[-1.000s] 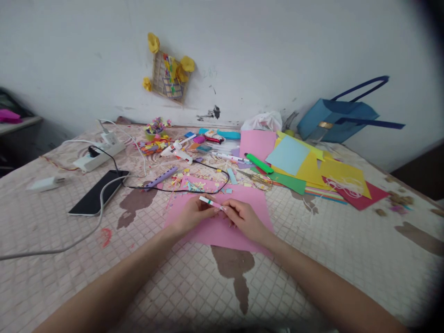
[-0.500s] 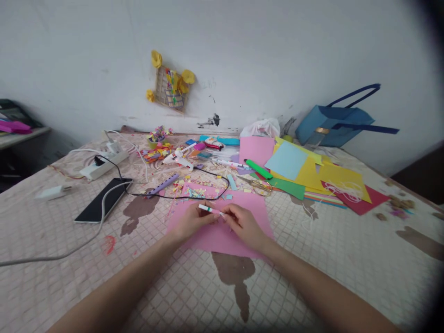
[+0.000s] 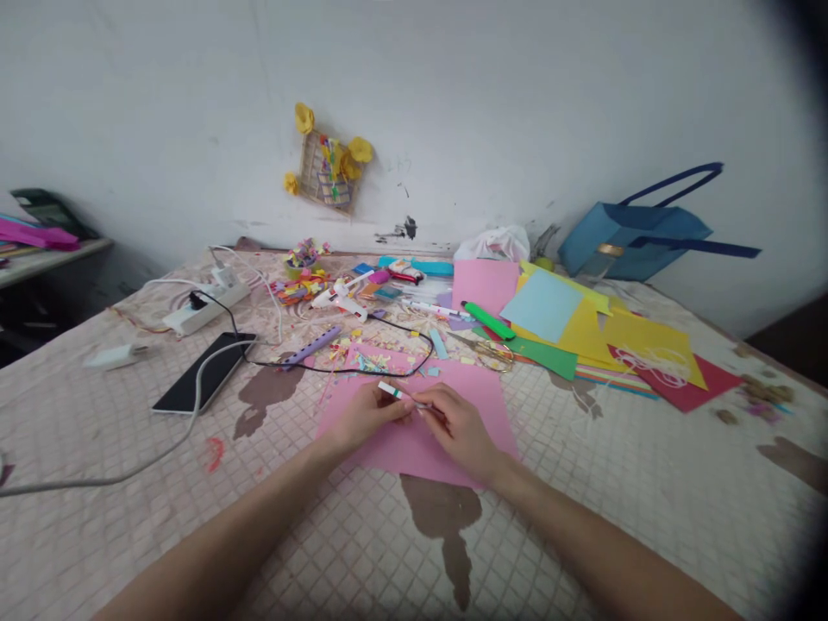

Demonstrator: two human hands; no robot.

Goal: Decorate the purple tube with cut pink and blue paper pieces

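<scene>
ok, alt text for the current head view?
A left hand and right hand pinch a slim white-and-green stick above a pink sheet on a cluttered table. Beyond lie paper scraps, a white glue gun and scissors. A dark phone lies left; coloured paper and a blue bag, right.

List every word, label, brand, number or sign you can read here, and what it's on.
No text is readable.
Wall: faint marks, perhaps digits, too faint to read.
Glue gun: any lettering too small.
Held slim item: green band, no legible text.
</scene>
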